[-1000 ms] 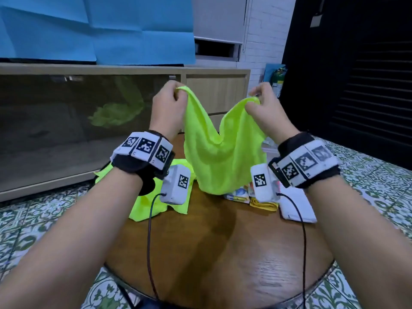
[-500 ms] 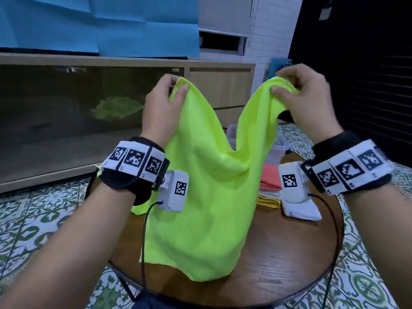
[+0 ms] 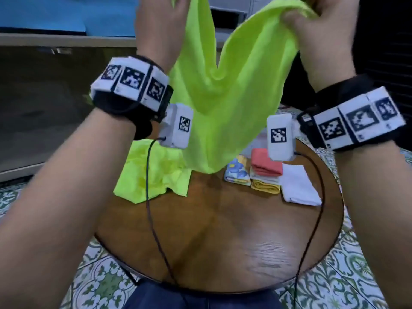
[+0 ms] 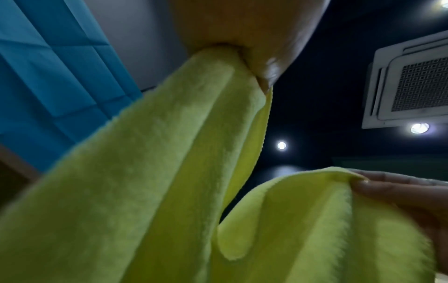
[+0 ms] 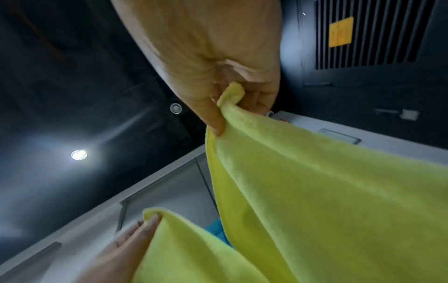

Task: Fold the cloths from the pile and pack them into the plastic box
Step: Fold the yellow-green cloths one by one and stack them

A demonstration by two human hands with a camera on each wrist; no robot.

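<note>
The left hand [image 3: 160, 25] and the right hand [image 3: 321, 30] are raised above the far half of the round surface [image 3: 223, 237], each pinching a top corner of the lime cloth [image 3: 225, 103]; thumb and fingers [image 5: 215, 122] close on the fabric; the cloth sags between them, its lower end hanging clear of the surface; a crumpled lime cloth [image 3: 151, 172] lies at the far left edge; folded cloths [image 3: 265, 172] sit at the far right edge.
</note>
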